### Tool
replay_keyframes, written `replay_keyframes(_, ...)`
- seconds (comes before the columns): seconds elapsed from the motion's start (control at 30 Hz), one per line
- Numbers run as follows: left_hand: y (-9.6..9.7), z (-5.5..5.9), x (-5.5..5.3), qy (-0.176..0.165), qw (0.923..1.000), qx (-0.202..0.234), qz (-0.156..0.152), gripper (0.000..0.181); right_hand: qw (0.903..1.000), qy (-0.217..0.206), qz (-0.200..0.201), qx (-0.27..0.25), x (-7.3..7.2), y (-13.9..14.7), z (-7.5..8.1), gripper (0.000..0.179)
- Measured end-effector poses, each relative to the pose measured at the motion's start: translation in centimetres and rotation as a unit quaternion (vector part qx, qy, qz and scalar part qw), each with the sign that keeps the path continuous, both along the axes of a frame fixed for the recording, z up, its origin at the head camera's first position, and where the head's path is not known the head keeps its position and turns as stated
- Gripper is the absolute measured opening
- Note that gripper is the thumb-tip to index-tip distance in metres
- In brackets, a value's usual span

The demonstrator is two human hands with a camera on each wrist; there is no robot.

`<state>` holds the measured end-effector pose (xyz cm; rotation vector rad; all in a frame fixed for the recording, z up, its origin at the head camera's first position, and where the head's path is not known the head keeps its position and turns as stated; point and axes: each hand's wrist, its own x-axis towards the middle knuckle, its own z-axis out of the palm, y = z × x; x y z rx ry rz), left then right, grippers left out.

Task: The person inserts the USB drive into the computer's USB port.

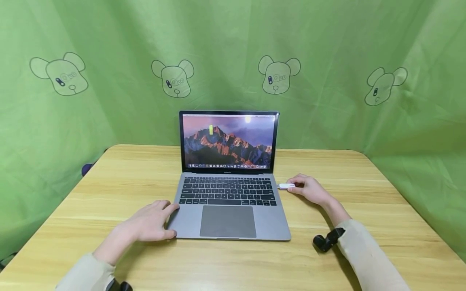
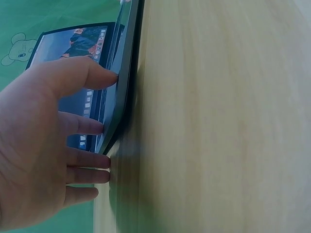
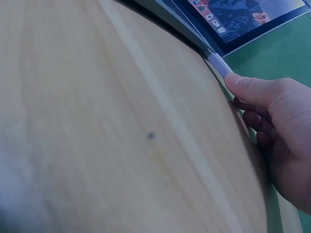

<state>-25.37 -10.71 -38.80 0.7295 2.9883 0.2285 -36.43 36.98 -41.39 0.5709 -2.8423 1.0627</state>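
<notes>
An opened grey laptop (image 1: 228, 221) sits on the table with its screen (image 1: 233, 145) lit. My right hand (image 1: 309, 189) pinches a white USB stick (image 1: 287, 186) between thumb and fingers, its tip at the laptop's right edge beside the keyboard. In the right wrist view the stick (image 3: 221, 64) meets the laptop's side; whether it is inserted I cannot tell. My left hand (image 1: 151, 221) rests at the laptop's front left corner. The left wrist view shows the left thumb (image 2: 101, 76) and index finger touching the laptop, the other fingers loosely extended.
The wooden table (image 1: 367, 210) extends around the laptop on all sides. A green curtain (image 1: 225, 32) with printed bear heads hangs behind and beside the table. A black camera (image 1: 327, 239) is strapped to the right wrist.
</notes>
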Motion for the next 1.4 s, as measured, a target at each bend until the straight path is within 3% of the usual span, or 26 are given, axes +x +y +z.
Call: replay_keyframes(1.4, -0.06, -0.05, 0.06, 0.004, 1.0000, 0.004, -0.004, 0.077, 0.9994, -0.019, -0.012, -0.025, -0.39, -0.08, -0.68, 0.027)
